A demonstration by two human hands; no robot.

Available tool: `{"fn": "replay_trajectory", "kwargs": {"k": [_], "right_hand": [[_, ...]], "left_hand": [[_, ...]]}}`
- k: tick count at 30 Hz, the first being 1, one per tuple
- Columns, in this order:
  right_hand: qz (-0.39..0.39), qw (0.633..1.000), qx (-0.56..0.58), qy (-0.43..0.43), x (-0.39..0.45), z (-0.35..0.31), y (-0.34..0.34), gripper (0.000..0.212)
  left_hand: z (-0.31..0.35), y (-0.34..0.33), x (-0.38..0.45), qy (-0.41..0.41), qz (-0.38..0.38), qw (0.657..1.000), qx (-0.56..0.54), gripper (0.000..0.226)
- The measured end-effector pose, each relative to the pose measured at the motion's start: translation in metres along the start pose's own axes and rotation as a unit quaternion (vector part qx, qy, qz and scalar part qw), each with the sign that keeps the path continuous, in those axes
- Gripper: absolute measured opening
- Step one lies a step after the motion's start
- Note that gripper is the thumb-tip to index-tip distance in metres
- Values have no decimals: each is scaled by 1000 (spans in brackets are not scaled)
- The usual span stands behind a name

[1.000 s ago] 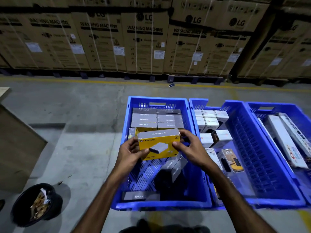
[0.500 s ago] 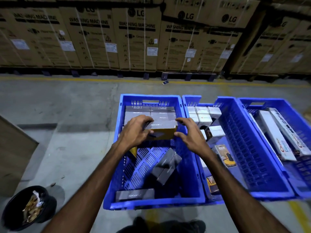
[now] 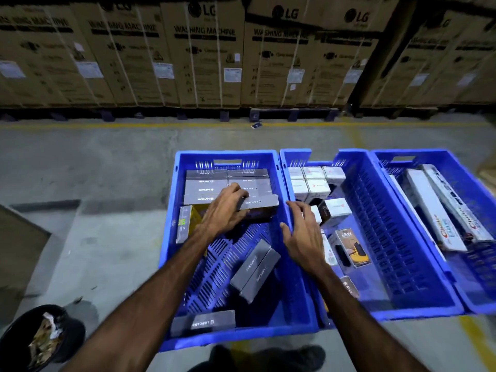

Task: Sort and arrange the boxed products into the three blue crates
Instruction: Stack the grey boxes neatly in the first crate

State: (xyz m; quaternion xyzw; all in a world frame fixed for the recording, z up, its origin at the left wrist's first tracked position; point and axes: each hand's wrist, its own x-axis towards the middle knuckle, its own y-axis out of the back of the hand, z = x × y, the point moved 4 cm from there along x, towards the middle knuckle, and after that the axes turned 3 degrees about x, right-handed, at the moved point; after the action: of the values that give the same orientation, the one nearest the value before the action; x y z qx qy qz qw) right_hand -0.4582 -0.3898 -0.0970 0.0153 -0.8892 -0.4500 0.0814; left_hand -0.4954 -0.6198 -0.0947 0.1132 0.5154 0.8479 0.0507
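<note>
Left hand rests fingers-down on the grey box at the front of the stacked row in the left crate; fingers bent over its near edge, looks like pressing or nudging, not a full grip; right hand hangs over the wall between left crate and middle crate, fingers spread and relaxed, holding nothing.

Box sits on the front row, slightly askew to the boxes behind it; yellow box stands upright just beside it to the left.

Risks, judged: the box may overhang the row's front edge; if the hand lifts before it is square it could tip onto the crate floor; pushing too hard could shove the neat rows behind out of line; the wrist is near the yellow box and could knock it over.

Two grey boxes lie loose and angled on the crate floor, another lies against the near wall; all left to stack.

Middle crate holds white boxes and a charger box; the right hand could bump these when reaching.

Right crate holds long boxes.
</note>
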Motion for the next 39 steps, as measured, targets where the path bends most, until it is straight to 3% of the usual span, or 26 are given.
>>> {"fn": "replay_trajectory", "kwargs": {"k": [7,15,24,33,39], "right_hand": [[35,998,-3,42,-4,0,-1,52],[44,998,-9,37,-2,2,-3,49],[45,998,5,33,0,3,-4,45],[55,997,-3,46,-2,0,-2,42],[60,997,-3,53,-4,0,-1,41]], "left_hand": [[-9,-12,25,9,-37,999,25,44],[-22,-39,20,-23,-18,987,155,42],[-20,-53,6,-14,53,987,148,29],[-11,-50,7,31,25,989,139,41],[-8,-33,-1,63,-13,997,36,75]]}}
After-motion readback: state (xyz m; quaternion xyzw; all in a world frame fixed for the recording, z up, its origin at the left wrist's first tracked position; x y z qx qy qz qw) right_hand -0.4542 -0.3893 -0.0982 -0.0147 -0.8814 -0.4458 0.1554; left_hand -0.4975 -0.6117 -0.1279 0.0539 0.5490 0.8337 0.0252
